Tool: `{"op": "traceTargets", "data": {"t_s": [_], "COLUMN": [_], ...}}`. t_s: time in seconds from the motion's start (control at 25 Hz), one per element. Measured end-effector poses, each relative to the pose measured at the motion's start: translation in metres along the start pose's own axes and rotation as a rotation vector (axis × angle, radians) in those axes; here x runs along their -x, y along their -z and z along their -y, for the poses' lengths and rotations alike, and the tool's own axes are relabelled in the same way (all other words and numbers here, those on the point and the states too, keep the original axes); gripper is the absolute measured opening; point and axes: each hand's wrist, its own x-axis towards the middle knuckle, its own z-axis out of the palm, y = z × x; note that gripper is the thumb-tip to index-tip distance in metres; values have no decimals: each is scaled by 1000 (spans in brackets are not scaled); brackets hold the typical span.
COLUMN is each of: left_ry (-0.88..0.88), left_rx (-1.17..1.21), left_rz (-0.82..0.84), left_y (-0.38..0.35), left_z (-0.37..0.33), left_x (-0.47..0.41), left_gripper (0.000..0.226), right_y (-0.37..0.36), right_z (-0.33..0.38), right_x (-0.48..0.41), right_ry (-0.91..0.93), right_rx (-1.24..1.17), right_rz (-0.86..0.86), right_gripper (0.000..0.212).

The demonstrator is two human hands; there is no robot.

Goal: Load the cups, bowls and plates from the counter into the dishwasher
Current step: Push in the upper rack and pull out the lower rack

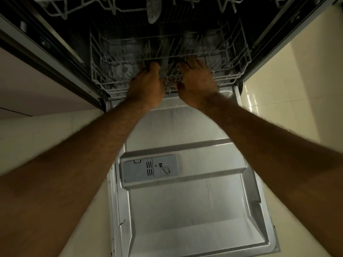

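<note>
The dishwasher (61,43) stands open in the upper half of the frame, its door (185,210) dropped flat toward the bottom. Both hands are on the front rail of the lower rack (232,78), at centre. The left hand (146,84) has its fingers curled over the rail. The right hand (196,78) lies just beside it, fingers over the wires and thumb tucked under, holding too, though blur softens the view. The rack sits mostly inside the tub and looks empty, and so does the upper rack (55,8) as far as it shows. No cups, bowls or plates are in sight, and neither is the surface. I'd judge loading hasn't begun; every dish is still to come.
</note>
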Motion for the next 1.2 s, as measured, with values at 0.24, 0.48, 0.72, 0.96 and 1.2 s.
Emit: {"op": "traceTargets", "data": {"t_s": [0.24,0.48,0.72,0.96,1.2], "left_ry": [-54,-41,-32,-7,-1], "left_rx": [41,76,109,128,119], "left_rz": [102,219,280,332,379], "left_y": [7,6,-4,-11,-16], "left_z": [-8,-18,-25,-37,-44], "left_x": [59,148,227,296,350], "left_gripper": [26,19,22,22,15], "right_y": [7,11,7,11,11], "right_z": [9,22,32,40,41], "right_x": [58,144,223,290,346], "right_ry": [-26,-58,-93,-115,-100], "right_rx": [-31,-7,-23,-29,-47], "right_rz": [57,121,164,203,242], "right_gripper": [54,42,36,30,26]}}
